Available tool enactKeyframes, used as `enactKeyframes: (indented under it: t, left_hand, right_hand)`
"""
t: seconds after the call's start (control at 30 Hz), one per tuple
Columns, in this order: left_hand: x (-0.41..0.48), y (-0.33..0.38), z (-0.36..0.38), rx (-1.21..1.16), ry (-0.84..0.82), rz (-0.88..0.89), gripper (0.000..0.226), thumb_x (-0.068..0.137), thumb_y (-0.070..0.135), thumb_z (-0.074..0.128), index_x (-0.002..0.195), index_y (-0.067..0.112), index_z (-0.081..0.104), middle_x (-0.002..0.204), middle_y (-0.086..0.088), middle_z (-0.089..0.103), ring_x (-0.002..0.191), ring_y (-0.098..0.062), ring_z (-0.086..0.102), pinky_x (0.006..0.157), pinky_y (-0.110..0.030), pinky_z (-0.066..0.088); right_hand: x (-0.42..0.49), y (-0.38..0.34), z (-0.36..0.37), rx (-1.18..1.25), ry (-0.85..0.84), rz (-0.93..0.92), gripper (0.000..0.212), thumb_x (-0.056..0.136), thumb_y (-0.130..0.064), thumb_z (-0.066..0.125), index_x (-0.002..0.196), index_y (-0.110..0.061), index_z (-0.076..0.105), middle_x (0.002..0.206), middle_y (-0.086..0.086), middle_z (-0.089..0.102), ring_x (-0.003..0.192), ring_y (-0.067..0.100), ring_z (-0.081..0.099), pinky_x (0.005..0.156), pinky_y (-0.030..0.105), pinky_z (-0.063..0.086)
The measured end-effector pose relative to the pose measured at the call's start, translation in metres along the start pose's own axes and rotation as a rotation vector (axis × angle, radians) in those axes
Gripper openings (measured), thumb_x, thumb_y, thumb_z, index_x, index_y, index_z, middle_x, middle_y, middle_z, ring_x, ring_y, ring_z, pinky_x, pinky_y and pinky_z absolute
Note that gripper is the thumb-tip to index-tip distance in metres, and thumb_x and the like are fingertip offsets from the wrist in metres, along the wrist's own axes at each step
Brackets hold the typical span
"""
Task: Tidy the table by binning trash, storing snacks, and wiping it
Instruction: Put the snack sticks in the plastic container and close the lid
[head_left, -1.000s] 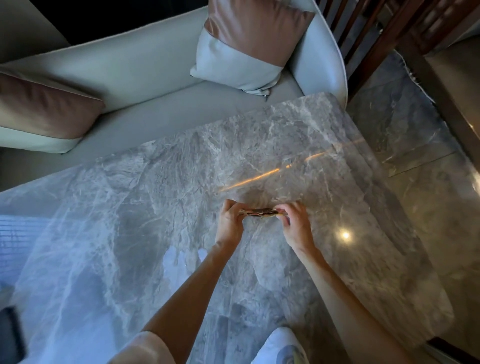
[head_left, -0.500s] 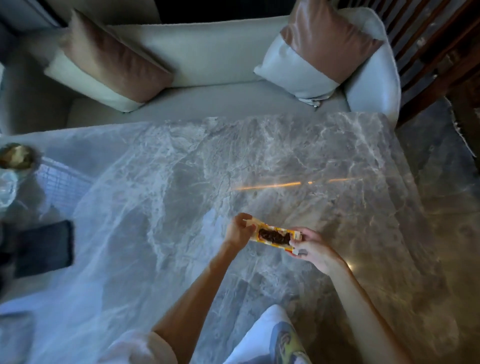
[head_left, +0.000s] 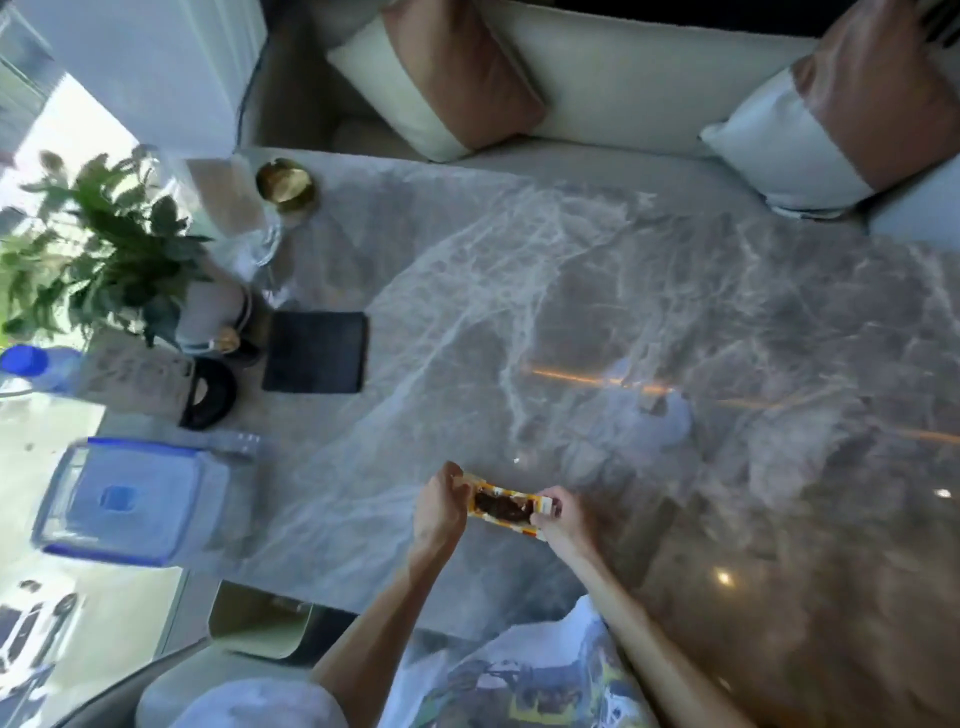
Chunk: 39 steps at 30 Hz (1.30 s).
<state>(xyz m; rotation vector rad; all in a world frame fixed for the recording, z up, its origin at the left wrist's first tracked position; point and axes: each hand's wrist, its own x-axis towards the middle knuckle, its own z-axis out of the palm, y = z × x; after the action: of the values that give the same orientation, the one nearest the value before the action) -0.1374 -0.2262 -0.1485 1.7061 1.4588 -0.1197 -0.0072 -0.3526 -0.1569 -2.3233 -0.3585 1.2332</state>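
— So, what has each grip got?
— Left hand and right hand each pinch one end of the yellow snack packet, lifted just over the counter.
— How will it handle?
— Light, crinkly, probably slippery; hold the sealed ends.
— And containers?
— Left of the packet, a blue-lidded clear tub, shut; contents unclear.

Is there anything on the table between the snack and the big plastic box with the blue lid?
Nothing visible. Both hands, left hand and right hand, hold the snack packet over the marble table. The clear storage box sits to its left, with only bare tabletop between them. Its lid looks shut.
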Motion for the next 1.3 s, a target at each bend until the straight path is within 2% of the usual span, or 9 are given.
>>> enactKeyframes:
  t: [0.1, 0.3, 0.4, 0.5, 0.63, 0.77, 0.87, 1.0, 1.3]
  left_hand:
    - [0.01, -0.024, -0.008, -0.033, 0.003, 0.1, 0.017, 0.086, 0.008, 0.055, 0.101, 0.002, 0.061, 0.099, -0.021, 0.065, 0.094, -0.038, 0.062, 0.078, -0.042, 0.046]
    - [0.008, -0.046, -0.066, -0.103, -0.094, 0.181, 0.044, 0.09, 0.02, 0.061, 0.131, 0.007, 0.052, 0.114, -0.02, 0.057, 0.107, -0.036, 0.057, 0.094, -0.037, 0.045]
    - [0.007, -0.079, -0.153, -0.188, 0.144, 0.207, 0.029, 0.093, 0.029, 0.054, 0.118, 0.017, 0.06, 0.099, -0.008, 0.07, 0.095, -0.028, 0.065, 0.083, -0.036, 0.052]
    - [0.009, -0.145, -0.258, -0.205, 0.438, 0.192, 0.021, 0.092, 0.026, 0.047, 0.102, 0.019, 0.065, 0.098, -0.003, 0.069, 0.092, -0.023, 0.064, 0.082, -0.034, 0.051]
    - [0.032, -0.237, -0.371, -0.139, 0.623, -0.163, 0.03, 0.093, 0.015, 0.044, 0.116, 0.012, 0.064, 0.114, -0.017, 0.066, 0.107, -0.036, 0.061, 0.095, -0.044, 0.048]
    - [0.05, -0.286, -0.414, -0.135, 0.371, -0.424, 0.044, 0.096, 0.027, 0.046, 0.136, 0.009, 0.051, 0.139, -0.019, 0.055, 0.129, -0.036, 0.05, 0.111, -0.043, 0.038]
    - [0.047, -0.292, -0.41, -0.319, 0.203, -0.362, 0.042, 0.099, 0.027, 0.047, 0.128, -0.001, 0.058, 0.134, -0.022, 0.058, 0.121, -0.036, 0.057, 0.105, -0.044, 0.045]
    - [0.032, -0.273, -0.388, -0.333, 0.311, -0.32, 0.038, 0.096, 0.024, 0.051, 0.124, -0.002, 0.056, 0.124, -0.021, 0.061, 0.11, -0.036, 0.06, 0.089, -0.039, 0.048]
    - [-0.027, -0.13, -0.23, -0.47, 0.162, -0.1, 0.019, 0.088, 0.012, 0.066, 0.101, 0.006, 0.053, 0.09, -0.011, 0.063, 0.08, -0.023, 0.06, 0.068, -0.036, 0.048]
  right_hand:
    - [-0.007, -0.009, 0.029, -0.033, 0.125, 0.007, 0.027, 0.078, -0.002, 0.07, 0.105, -0.006, 0.069, 0.102, 0.024, 0.065, 0.094, 0.036, 0.066, 0.088, 0.048, 0.053]
    - [-0.036, -0.042, 0.044, -0.217, 0.322, 0.028, 0.043, 0.081, -0.008, 0.07, 0.123, -0.011, 0.064, 0.122, 0.022, 0.056, 0.118, 0.037, 0.052, 0.109, 0.037, 0.034]
    - [-0.054, -0.09, 0.072, -0.265, 0.456, -0.108, 0.034, 0.082, -0.007, 0.067, 0.116, -0.011, 0.068, 0.114, 0.021, 0.064, 0.115, 0.039, 0.052, 0.105, 0.042, 0.034]
    - [-0.071, -0.165, 0.141, -0.116, 0.215, -0.227, 0.027, 0.087, -0.005, 0.063, 0.112, -0.01, 0.069, 0.105, 0.018, 0.071, 0.101, 0.034, 0.063, 0.09, 0.037, 0.048]
    - [-0.085, -0.24, 0.256, -0.073, -0.193, -0.24, 0.038, 0.091, -0.02, 0.065, 0.127, -0.011, 0.061, 0.115, 0.011, 0.07, 0.108, 0.024, 0.065, 0.086, 0.022, 0.044]
    - [-0.091, -0.264, 0.325, 0.023, -0.374, -0.08, 0.055, 0.093, -0.028, 0.061, 0.141, -0.005, 0.045, 0.122, 0.005, 0.06, 0.118, 0.026, 0.057, 0.104, 0.036, 0.044]
    - [-0.089, -0.261, 0.342, 0.072, -0.391, -0.026, 0.038, 0.093, -0.026, 0.059, 0.129, -0.012, 0.057, 0.125, 0.006, 0.064, 0.116, 0.027, 0.059, 0.104, 0.046, 0.048]
    - [-0.092, -0.255, 0.326, 0.251, -0.422, 0.036, 0.027, 0.096, -0.019, 0.059, 0.122, -0.014, 0.06, 0.108, 0.004, 0.067, 0.09, 0.017, 0.066, 0.063, 0.026, 0.057]
    - [-0.089, -0.145, 0.087, 0.342, -0.236, 0.026, 0.04, 0.091, -0.017, 0.065, 0.129, -0.01, 0.054, 0.101, 0.0, 0.068, 0.084, 0.015, 0.065, 0.074, 0.03, 0.053]
